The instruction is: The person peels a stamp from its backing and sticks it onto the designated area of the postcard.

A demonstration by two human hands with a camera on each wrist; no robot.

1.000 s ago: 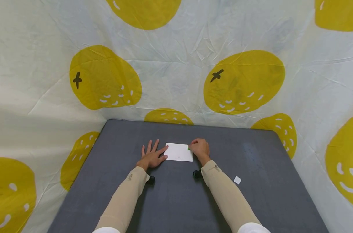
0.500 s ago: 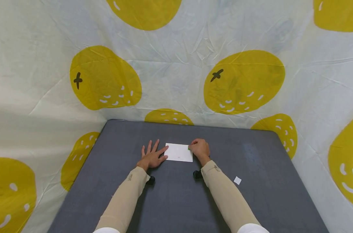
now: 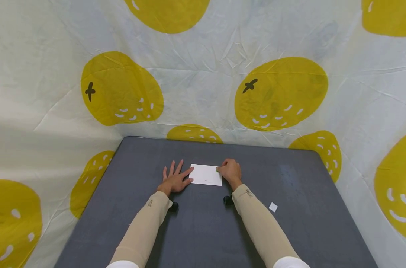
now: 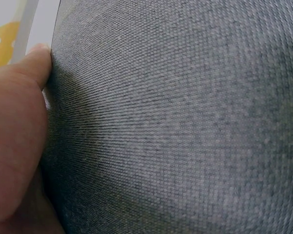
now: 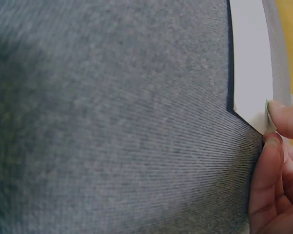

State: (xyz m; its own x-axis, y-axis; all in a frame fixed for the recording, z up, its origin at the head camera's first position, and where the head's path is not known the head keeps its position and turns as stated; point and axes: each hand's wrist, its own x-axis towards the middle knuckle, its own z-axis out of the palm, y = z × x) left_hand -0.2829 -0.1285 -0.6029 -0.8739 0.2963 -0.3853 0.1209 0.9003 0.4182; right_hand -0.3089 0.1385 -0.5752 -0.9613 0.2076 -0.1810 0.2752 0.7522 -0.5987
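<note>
A flat white envelope-like sheet (image 3: 204, 175) lies on the dark table, with a faint small mark near its lower edge. My left hand (image 3: 175, 181) has its fingers spread; the index fingertip and thumb rest on the sheet's left edge. In the left wrist view the thumb (image 4: 39, 63) touches the white edge. At the sheet's upper right, my right hand (image 3: 230, 171) pinches a small green-edged sticker (image 3: 218, 171) against the surface. Up close, the right wrist view has the sticker (image 5: 268, 114) partly lifted under the thumb, with the other fingers curled beside the sheet's edge. The sticker's face is mostly hidden.
A small white square of paper (image 3: 273, 207) lies on the grey table (image 3: 310, 223) to the right of my right forearm. A white cloth with yellow fruit prints (image 3: 199, 89) hangs behind the table and along both sides. Dark wrist cameras (image 3: 173, 207) sit under the sleeves.
Both hands stay in place on the white sheet. Slightly less green shows at the right fingertips than before.
</note>
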